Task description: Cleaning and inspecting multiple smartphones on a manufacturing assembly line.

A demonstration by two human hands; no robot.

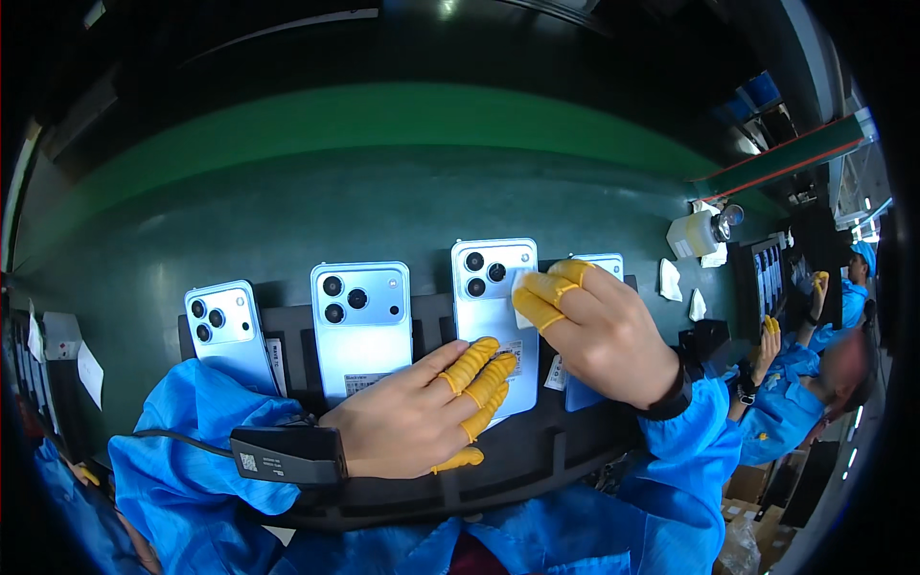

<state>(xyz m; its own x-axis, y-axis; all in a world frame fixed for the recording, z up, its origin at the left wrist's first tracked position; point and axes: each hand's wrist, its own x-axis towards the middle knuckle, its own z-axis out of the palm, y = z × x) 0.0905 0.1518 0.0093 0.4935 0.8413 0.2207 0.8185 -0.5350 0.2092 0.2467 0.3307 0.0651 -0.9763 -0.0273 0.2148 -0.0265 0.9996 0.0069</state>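
Several light blue smartphones lie back up in a black slotted tray (436, 331). My left hand (402, 422), with yellow finger cots, has its fingers stretched out across the lower back of the third smartphone (494, 321) from the left. A small white cloth (522, 297) is pinched in my right hand (609, 335), at that phone's upper right side beside the camera block. Partly behind my right hand is the rightmost smartphone (585, 393). To the left lie the second smartphone (359, 331) and the leftmost smartphone (230, 340), its lower end hidden by my sleeve.
The tray rests on a green work surface (383, 201). At the right stand a white bottle (695, 235) and crumpled white wipes (670, 280). Another phone tray (767, 273) lies farther right, near co-workers in blue (786, 407). A black device (287, 455) with a cable is on my left wrist.
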